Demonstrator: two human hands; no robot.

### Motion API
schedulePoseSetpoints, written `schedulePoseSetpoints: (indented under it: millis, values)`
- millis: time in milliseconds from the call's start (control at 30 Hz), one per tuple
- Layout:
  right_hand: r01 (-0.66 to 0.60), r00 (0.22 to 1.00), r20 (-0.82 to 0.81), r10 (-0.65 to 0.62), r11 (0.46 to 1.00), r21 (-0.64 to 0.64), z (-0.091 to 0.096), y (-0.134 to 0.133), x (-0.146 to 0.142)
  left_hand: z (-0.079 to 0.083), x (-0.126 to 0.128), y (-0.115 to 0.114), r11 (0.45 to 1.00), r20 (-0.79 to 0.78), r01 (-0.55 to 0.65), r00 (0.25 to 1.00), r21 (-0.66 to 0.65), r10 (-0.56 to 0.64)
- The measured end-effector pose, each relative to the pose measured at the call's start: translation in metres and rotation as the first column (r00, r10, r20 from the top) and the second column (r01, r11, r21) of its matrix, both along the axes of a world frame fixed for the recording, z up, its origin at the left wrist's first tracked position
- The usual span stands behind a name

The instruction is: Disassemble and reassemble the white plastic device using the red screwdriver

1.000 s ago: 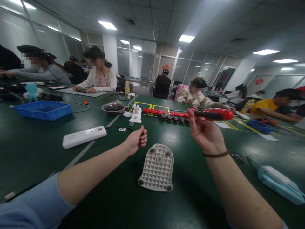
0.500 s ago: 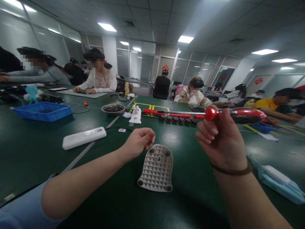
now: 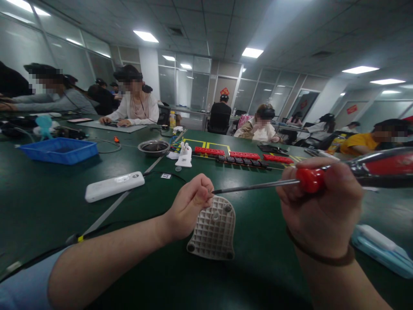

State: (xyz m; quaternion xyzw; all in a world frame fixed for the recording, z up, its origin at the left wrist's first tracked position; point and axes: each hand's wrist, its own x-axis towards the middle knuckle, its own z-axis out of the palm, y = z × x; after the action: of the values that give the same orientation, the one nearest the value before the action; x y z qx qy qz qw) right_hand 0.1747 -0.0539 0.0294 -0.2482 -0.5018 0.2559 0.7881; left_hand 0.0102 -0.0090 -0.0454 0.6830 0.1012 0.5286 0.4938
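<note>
My right hand (image 3: 322,206) is closed around the red and black handle of a screwdriver (image 3: 309,180). Its metal shaft points left, and the tip reaches the fingertips of my left hand (image 3: 190,204). My left hand is pinched shut on something too small to make out, just above the top left edge of a grey ribbed plastic base (image 3: 213,228). The base lies flat on the green table (image 3: 48,193) with its gridded underside up.
A white oblong device (image 3: 114,185) with a black cable lies at left. A blue tray (image 3: 60,150), a metal bowl (image 3: 153,147), a small white part (image 3: 184,156) and red strips (image 3: 226,151) sit farther back. A light blue case (image 3: 380,249) is at right. Other people sit around the table.
My right hand has come down and toward me with the screwdriver, swinging its tip to my left fingers. My left hand has moved slightly right to the base's edge.
</note>
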Motion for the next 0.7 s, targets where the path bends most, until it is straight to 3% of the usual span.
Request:
schedulePoseSetpoints:
  millis: [267, 400, 500, 700]
  values:
    - [0.014, 0.999, 0.03, -0.014, 1.0, 0.007, -0.002, 0.001, -0.004, -0.006, -0.002, 0.002, 0.985, -0.06, -0.118, 0.99, 0.124, 0.126]
    - [0.004, 0.999, 0.034, -0.004, 1.0, -0.009, -0.003, 0.002, -0.001, -0.004, -0.004, 0.002, 0.96, -0.138, -0.135, 0.975, 0.246, 0.172]
    - [-0.046, 0.998, 0.051, 0.047, 0.999, -0.022, -0.004, 0.004, 0.001, 0.002, -0.007, 0.003, 0.916, -0.202, -0.181, 0.943, 0.357, 0.265]
    - [-0.054, 0.995, 0.078, 0.055, 0.998, -0.025, -0.006, 0.01, 0.004, 0.013, -0.011, 0.006, 0.773, -0.214, -0.354, 0.825, 0.526, 0.523]
